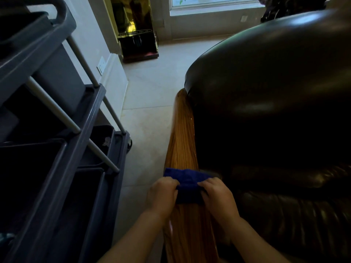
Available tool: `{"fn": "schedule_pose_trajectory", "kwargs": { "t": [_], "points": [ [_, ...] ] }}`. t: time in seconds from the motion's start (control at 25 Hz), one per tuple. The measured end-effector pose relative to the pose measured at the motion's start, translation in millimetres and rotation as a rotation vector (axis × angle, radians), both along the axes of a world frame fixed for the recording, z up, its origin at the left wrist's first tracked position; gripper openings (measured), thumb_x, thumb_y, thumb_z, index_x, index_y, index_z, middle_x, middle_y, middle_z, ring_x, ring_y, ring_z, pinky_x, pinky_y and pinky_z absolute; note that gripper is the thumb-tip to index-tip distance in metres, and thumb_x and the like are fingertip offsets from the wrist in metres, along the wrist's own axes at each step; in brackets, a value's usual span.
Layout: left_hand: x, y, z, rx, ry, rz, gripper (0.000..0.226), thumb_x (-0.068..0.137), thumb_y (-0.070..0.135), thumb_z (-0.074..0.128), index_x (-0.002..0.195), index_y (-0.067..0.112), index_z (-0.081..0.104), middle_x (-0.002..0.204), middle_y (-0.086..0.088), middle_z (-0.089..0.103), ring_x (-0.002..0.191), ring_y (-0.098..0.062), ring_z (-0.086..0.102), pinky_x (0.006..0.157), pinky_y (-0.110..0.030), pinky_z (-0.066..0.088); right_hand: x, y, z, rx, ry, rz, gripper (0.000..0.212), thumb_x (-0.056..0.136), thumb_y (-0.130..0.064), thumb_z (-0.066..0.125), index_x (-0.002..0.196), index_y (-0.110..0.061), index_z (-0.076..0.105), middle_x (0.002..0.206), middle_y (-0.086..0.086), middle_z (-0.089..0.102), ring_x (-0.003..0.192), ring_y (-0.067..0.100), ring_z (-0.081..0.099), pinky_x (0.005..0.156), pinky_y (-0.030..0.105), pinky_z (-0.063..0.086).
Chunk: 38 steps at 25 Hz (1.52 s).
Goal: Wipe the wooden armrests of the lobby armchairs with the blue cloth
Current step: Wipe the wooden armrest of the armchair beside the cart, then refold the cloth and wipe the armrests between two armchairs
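A long wooden armrest [183,137] runs away from me along the left side of a dark leather armchair [275,103]. The blue cloth [187,182] lies folded across the armrest near its middle. My left hand [162,194] grips the cloth's left edge, on the armrest's outer side. My right hand [218,198] grips the cloth's right edge, beside the seat cushion. Both hands press the cloth onto the wood. The armrest's near end runs out of the bottom of the view.
A grey cleaning cart [57,130] with dark bins and metal posts stands close on the left. A strip of pale tiled floor [148,130] separates it from the chair. A brass-coloured stand [136,31] is by the far wall, under a window [214,4].
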<state>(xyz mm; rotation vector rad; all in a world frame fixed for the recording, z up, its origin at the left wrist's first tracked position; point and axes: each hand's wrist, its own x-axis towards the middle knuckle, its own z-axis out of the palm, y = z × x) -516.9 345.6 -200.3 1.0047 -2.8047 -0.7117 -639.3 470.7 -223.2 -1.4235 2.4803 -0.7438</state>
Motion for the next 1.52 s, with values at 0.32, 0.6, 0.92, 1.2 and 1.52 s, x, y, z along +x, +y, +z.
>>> {"fn": "schedule_pose_trajectory", "kwargs": {
  "t": [0.32, 0.6, 0.92, 1.2, 1.52],
  "points": [
    [-26, -13, 98, 0.053, 0.062, -0.016, 0.021, 0.081, 0.019, 0.063, 0.101, 0.018, 0.069, 0.105, -0.005, 0.068, 0.097, -0.02, 0.061, 0.086, -0.034, 0.05, -42, 5, 95, 0.006, -0.15, -0.033, 0.017, 0.079, -0.022, 0.066, 0.09, -0.032, 0.059, 0.088, -0.018, 0.052, 0.079, -0.002, 0.051, 0.065, 0.01, 0.036],
    [-54, 15, 246, 0.12, 0.209, -0.172, 0.013, 0.075, 0.014, 0.068, 0.087, 0.017, 0.072, 0.09, -0.002, 0.07, 0.078, -0.008, 0.061, 0.074, -0.023, 0.051, -71, 55, 255, -0.014, -0.192, -0.162, 0.031, 0.072, -0.021, 0.073, 0.064, -0.044, 0.054, 0.073, -0.017, 0.058, 0.071, 0.0, 0.058, 0.063, 0.021, 0.049],
    [-87, 131, 355, 0.185, 0.278, -0.293, 0.013, 0.068, 0.015, 0.074, 0.07, 0.025, 0.067, 0.073, 0.008, 0.065, 0.069, -0.002, 0.06, 0.058, -0.008, 0.041, -90, 188, 382, -0.051, -0.056, -0.214, 0.022, 0.067, -0.019, 0.076, 0.062, -0.033, 0.06, 0.066, -0.016, 0.06, 0.067, 0.003, 0.06, 0.065, 0.028, 0.052],
    [-109, 296, 364, 0.207, 0.271, -0.291, 0.019, 0.065, 0.017, 0.078, 0.068, 0.029, 0.063, 0.072, 0.01, 0.063, 0.068, -0.002, 0.059, 0.057, -0.01, 0.039, -109, 355, 411, 0.012, -0.01, -0.169, 0.009, 0.069, -0.019, 0.075, 0.072, -0.023, 0.067, 0.075, -0.006, 0.065, 0.074, 0.012, 0.062, 0.069, 0.031, 0.053],
    [-183, 437, 366, 0.283, 0.248, -0.423, 0.023, 0.066, 0.018, 0.078, 0.067, 0.035, 0.061, 0.075, 0.009, 0.065, 0.071, 0.0, 0.062, 0.056, -0.011, 0.044, -153, 514, 415, -0.001, -0.061, -0.266, 0.008, 0.075, -0.016, 0.071, 0.081, -0.019, 0.067, 0.078, -0.005, 0.066, 0.074, 0.007, 0.061, 0.074, 0.024, 0.051]
  ]
}}
